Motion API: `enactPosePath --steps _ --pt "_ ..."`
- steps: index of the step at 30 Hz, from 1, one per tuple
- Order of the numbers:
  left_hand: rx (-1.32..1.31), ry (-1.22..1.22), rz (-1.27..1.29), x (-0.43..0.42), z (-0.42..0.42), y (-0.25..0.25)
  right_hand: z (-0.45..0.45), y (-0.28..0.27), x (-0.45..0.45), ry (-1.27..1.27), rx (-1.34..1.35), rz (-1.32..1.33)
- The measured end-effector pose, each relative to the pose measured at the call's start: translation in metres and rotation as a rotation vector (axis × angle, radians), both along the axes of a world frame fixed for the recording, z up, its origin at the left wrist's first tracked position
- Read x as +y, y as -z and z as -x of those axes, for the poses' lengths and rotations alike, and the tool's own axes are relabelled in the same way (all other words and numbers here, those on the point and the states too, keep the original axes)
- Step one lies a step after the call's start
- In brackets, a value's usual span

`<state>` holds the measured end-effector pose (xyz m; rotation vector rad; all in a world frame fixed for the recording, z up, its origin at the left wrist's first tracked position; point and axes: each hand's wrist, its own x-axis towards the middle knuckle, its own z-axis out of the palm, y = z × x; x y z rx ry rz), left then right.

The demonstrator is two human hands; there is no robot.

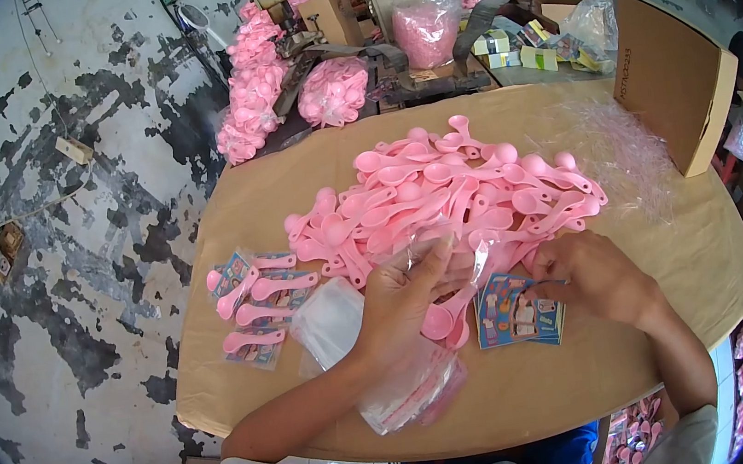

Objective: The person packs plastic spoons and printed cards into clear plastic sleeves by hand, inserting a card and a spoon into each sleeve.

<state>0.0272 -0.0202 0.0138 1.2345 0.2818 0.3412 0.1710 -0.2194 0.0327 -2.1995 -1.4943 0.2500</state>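
My left hand (pixel 398 298) pinches a clear plastic bag (pixel 432 236) between thumb and fingers, in front of a big heap of pink plastic spoons (pixel 412 185). Below its fingers are pink spoons (pixel 438 320); whether they lie in the bag or on the table I cannot tell. Closed at a small stack of printed blue cards (pixel 497 323), my right hand (pixel 595 279) grips the edge of a card. Flat clear bags (pixel 331 316) lie partly under my left wrist. Further left, several packed spoons with cards (pixel 256 315) lie in a group.
Brown paper covers the round-edged table (pixel 668 307). A cardboard box (pixel 673 84) stands at the right edge, beside crumpled clear plastic (pixel 613 156). Behind the table are bags of pink items (pixel 334 91), a large pink-filled bag (pixel 423 35) and small boxes. Part of another person shows far right.
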Motion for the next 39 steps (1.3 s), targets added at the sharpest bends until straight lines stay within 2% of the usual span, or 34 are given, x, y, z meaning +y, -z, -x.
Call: enactPosePath --steps 1,4,7,11,14,18,23,26,29,32,35,36,38,39 --pt "0.006 -0.012 0.008 0.0 -0.001 -0.001 -0.001 0.0 -0.001 0.013 -0.02 0.01" --pt "-0.063 -0.05 0.019 -0.001 -0.002 -0.003 -0.004 -0.004 0.001 0.089 0.171 -0.063" --pt "-0.098 -0.092 0.01 -0.002 -0.001 -0.005 -0.005 0.004 0.006 0.097 0.699 -0.29" --pt "-0.172 -0.128 -0.041 -0.007 -0.001 -0.003 0.004 0.021 0.013 -0.023 0.722 -0.412" --pt "-0.072 -0.09 -0.088 -0.006 0.0 0.002 0.011 0.027 0.017 -0.031 0.688 -0.405" --pt "-0.103 -0.059 -0.122 -0.017 0.006 -0.006 0.016 0.022 0.016 -0.095 0.631 -0.37" --pt "-0.035 0.056 -0.157 -0.019 0.008 0.005 0.023 0.026 0.017 -0.086 0.758 -0.432" --pt "-0.098 0.102 -0.013 -0.027 0.008 -0.014 0.026 0.026 0.017 -0.09 0.795 -0.445" --pt "-0.072 0.228 -0.205 -0.022 0.008 0.004 0.031 0.015 0.015 -0.083 0.855 -0.453" --pt "-0.192 0.314 -0.326 -0.027 0.01 0.003 0.031 0.021 0.015 -0.076 0.844 -0.456" --pt "-0.238 0.297 0.099 -0.025 0.008 -0.013 0.031 0.023 0.016 -0.083 0.782 -0.428" --pt "-0.199 0.32 0.098 -0.021 0.01 -0.014 0.032 0.023 0.017 -0.09 0.758 -0.414" --pt "-0.126 0.365 0.096 -0.015 0.015 -0.013 0.038 0.023 0.022 -0.118 0.914 -0.477" --pt "-0.109 0.369 0.012 -0.021 0.017 -0.02 0.041 0.023 0.024 -0.132 0.988 -0.507"
